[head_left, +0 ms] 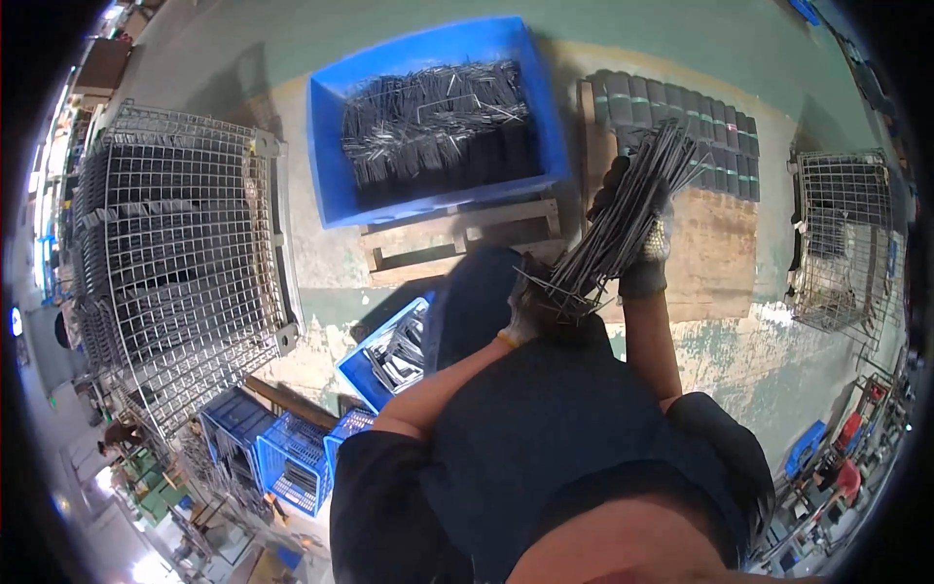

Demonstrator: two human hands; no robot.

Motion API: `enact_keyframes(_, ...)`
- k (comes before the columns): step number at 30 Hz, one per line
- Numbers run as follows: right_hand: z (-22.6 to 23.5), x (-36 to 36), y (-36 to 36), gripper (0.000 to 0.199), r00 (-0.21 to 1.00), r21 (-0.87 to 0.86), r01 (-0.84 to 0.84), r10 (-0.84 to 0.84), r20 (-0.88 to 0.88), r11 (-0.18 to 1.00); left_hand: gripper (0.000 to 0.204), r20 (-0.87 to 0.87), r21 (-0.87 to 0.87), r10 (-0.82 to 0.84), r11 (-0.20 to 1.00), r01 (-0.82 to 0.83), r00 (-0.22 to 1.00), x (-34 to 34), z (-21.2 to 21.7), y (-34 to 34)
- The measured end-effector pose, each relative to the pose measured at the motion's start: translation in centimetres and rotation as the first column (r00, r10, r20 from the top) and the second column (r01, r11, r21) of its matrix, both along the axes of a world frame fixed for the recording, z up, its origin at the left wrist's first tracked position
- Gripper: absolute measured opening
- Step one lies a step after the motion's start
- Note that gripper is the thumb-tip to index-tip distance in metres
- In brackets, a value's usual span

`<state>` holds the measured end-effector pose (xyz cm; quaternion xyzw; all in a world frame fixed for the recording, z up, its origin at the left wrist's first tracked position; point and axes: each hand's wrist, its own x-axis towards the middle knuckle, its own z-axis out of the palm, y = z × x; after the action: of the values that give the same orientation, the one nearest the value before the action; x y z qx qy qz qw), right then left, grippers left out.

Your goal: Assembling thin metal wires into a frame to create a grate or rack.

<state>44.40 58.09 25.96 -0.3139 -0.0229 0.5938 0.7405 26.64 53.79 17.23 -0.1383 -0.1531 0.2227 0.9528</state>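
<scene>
You're gripping the dark rod bundle (623, 219) w/ both gloved hands: L hand (522, 316) is holding the low end, R hand (656, 243) its R side. It's sitting in front of your torso, R of the blue bin (326, 146). Ends are splaying; squeezing evenly is best for catching strays.

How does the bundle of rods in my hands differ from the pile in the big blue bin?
The bundle is held by the left hand and right hand; the pile lies in the bin. The bundle is narrow and slanted; the pile is larger and spreads wide. Both are thin, dark rods.
</scene>
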Motion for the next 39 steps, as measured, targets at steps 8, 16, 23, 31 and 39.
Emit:
enact_keyframes(8,0.1,-0.8,-3.4,0.045,0.998,-0.048,0.049,-0.05,-0.024,0.998,0.047,0.166,0.203,0.225,0.945,-0.256,0.96,-0.3,-1.8,-1.6)
enact_keyframes(16,0.3,-5.1,-8.3,0.046,0.937,0.205,0.348,-0.331,-0.112,0.915,0.055,-0.586,0.562,0.049,0.744,0.362,0.809,-6.4,-10.3,-2.2)
enact_keyframes(23,-5.9,-8.9,-18.1,0.034,0.717,0.189,0.697,-0.673,-0.182,0.692,0.061,-0.652,0.639,-0.489,0.057,0.767,0.579,-1.7,-10.0,-6.3)
enact_keyframes(31,-1.7,-17.4,-38.3,0.026,0.301,0.42,0.902,-0.844,-0.444,0.101,0.063,-0.523,0.577,-0.785,-0.612,0.541,-0.332,-4.8,-6.8,-30.9)
enact_keyframes(39,-0.3,-24.3,-51.8,0.034,-0.238,0.323,0.884,-0.921,-0.308,-0.337,0.065,-0.437,0.369,-0.537,-0.839,0.4,-0.722,-1.9,-1.8,-34.0)
